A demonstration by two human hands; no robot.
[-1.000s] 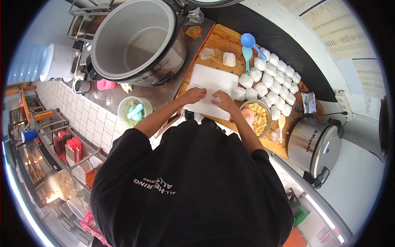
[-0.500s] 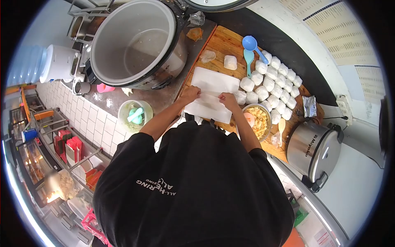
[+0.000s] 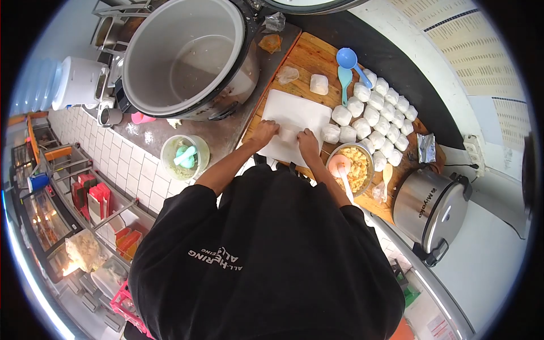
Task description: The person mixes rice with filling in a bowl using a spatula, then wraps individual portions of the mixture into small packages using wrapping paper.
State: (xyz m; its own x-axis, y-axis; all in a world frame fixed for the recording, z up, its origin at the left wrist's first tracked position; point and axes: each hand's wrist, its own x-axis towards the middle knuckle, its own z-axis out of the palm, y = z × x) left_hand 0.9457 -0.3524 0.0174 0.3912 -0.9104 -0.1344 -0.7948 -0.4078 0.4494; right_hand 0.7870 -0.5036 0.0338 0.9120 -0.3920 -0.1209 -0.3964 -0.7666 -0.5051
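Note:
My left hand (image 3: pixel 265 132) and my right hand (image 3: pixel 307 141) are close together on a white board (image 3: pixel 297 106). Both pinch a small white wrapped packet (image 3: pixel 289 134) between them. The board lies on a wooden worktop (image 3: pixel 309 56). Just right of my right hand stands a metal bowl of yellowish filling (image 3: pixel 360 164) with a pink spoon (image 3: pixel 340 166) in it. Several finished white packets (image 3: pixel 374 113) lie in rows beyond the bowl.
A large open rice cooker pot (image 3: pixel 187 54) stands at the far left. A closed steel cooker (image 3: pixel 430 204) stands at the right. A green tub with a teal scoop (image 3: pixel 184 156) sits on the counter. Blue scoops (image 3: pixel 347 59) lie beside the packets.
The white sheet spread under my hands has been folded into a small packet. My hands have drawn closer together over it.

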